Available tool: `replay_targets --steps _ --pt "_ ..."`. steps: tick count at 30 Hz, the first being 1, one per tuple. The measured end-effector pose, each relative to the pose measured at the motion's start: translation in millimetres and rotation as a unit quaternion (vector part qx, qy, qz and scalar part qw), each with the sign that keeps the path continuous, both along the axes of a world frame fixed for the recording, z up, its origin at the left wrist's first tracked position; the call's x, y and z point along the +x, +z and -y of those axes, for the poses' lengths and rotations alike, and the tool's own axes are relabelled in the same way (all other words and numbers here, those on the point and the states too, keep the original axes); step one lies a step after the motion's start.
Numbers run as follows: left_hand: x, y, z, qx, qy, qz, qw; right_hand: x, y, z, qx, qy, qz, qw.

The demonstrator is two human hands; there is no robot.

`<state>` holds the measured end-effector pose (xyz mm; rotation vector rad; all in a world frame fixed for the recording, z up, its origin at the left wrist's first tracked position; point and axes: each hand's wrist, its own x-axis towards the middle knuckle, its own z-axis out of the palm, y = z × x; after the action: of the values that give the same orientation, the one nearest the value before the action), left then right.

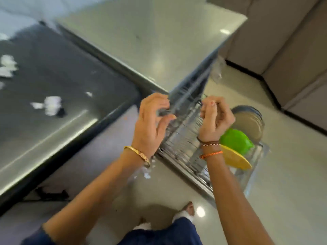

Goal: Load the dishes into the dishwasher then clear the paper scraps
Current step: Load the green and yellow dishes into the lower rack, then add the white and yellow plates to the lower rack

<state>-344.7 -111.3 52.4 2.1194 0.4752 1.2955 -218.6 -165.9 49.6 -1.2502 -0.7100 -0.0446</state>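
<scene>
1. The dishwasher rack [184, 138] is pulled out over the floor, and both hands are at its near edge. The left hand [150, 121] has its fingers curled round a wire or rail at the rack's front. The picture is smeared there, so I cannot say exactly what it holds.

2. The right hand [215, 117] is bunched into a loose fist just above the rack wires. Whether its grip is on a wire or on nothing, I cannot tell.

3. Dishes are already in. A stack of grey plates [251, 122] stands at the rack's far end, a green bowl [237, 141] sits just beside them, and a yellow plate [237, 160] lies next to that. No other dishes are in sight on the dark counter [62, 68]. I judge the loading about finished, with the rack yet to go back in.

4. The second half looks untouched. White paper scraps [51, 105] lie on the dark counter, with another cluster [7, 68] near its left edge and a few small bits between them.

5. Left to do, as I read it: slide the rack in, shut the machine, then gather the paper.
</scene>
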Motion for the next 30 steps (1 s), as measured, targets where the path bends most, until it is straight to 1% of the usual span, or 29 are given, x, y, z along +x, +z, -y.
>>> replay_targets --steps 1,2,3,4,5,6,7,9,11,12,13,14,17,19,20,21,22,24,25,26,27,28,29,30 --pt "-60 23 -13 0.045 0.060 0.010 0.997 -57 24 -32 0.039 0.081 -0.029 0.996" --pt "-101 38 -26 0.087 0.120 -0.017 0.989 -100 42 -56 0.060 0.154 -0.047 0.985" --pt "-100 37 -32 0.077 0.141 -0.035 0.986 -102 45 -61 0.040 0.179 -0.057 0.981" --pt "-105 42 -37 0.040 0.163 -0.052 0.984 -111 52 -69 0.026 0.187 -0.065 0.980" --pt "-117 48 -40 -0.007 0.184 -0.048 0.982 -124 60 -78 0.015 0.203 -0.070 0.977" --pt "-138 52 -45 -0.049 0.214 -0.027 0.975 -145 61 -90 -0.008 0.234 -0.081 0.969" --pt "-169 58 -54 -0.096 0.265 0.009 0.959 -174 64 -106 -0.038 0.285 -0.082 0.954" --pt "-222 69 -72 -0.199 0.328 0.096 0.919 -221 72 -130 -0.122 0.358 -0.066 0.923" --pt "-270 72 -85 -0.274 0.397 0.164 0.861 -260 74 -155 -0.186 0.426 -0.056 0.884" --pt "-293 69 -88 -0.296 0.431 0.190 0.831 -278 74 -164 -0.217 0.460 -0.077 0.858" --pt "-312 66 -91 -0.313 0.464 0.210 0.802 -293 72 -172 -0.245 0.487 -0.116 0.830" --pt "-333 61 -96 -0.324 0.502 0.232 0.768 -309 70 -180 -0.279 0.516 -0.161 0.794" --pt "-392 50 -112 -0.351 0.595 0.312 0.653 -354 65 -204 -0.367 0.586 -0.296 0.659" --pt "-421 47 -119 -0.364 0.638 0.348 0.581 -379 61 -218 -0.387 0.610 -0.360 0.590" --pt "-433 45 -122 -0.369 0.653 0.359 0.555 -391 60 -224 -0.393 0.614 -0.377 0.571" --pt "-444 45 -125 -0.372 0.663 0.362 0.540 -403 59 -232 -0.395 0.615 -0.390 0.560" --pt "-456 41 -131 -0.373 0.674 0.351 0.532 -414 58 -240 -0.398 0.613 -0.396 0.557" --pt "-476 36 -140 -0.386 0.690 0.296 0.535 -431 56 -253 -0.408 0.612 -0.408 0.541" --pt "-483 33 -145 -0.402 0.685 0.284 0.537 -437 56 -258 -0.413 0.614 -0.413 0.532" --pt "-491 32 -152 -0.408 0.678 0.293 0.537 -444 56 -264 -0.414 0.614 -0.417 0.527" --pt "-498 32 -157 -0.419 0.654 0.326 0.539 -450 56 -270 -0.413 0.611 -0.417 0.532" --pt "-506 32 -166 -0.424 0.620 0.372 0.546 -456 54 -274 -0.409 0.603 -0.414 0.546" --pt "-515 29 -174 -0.441 0.601 0.359 0.561 -463 54 -278 -0.406 0.590 -0.408 0.566" --pt "-518 31 -179 -0.454 0.610 0.303 0.575 -470 53 -281 -0.404 0.575 -0.400 0.589"
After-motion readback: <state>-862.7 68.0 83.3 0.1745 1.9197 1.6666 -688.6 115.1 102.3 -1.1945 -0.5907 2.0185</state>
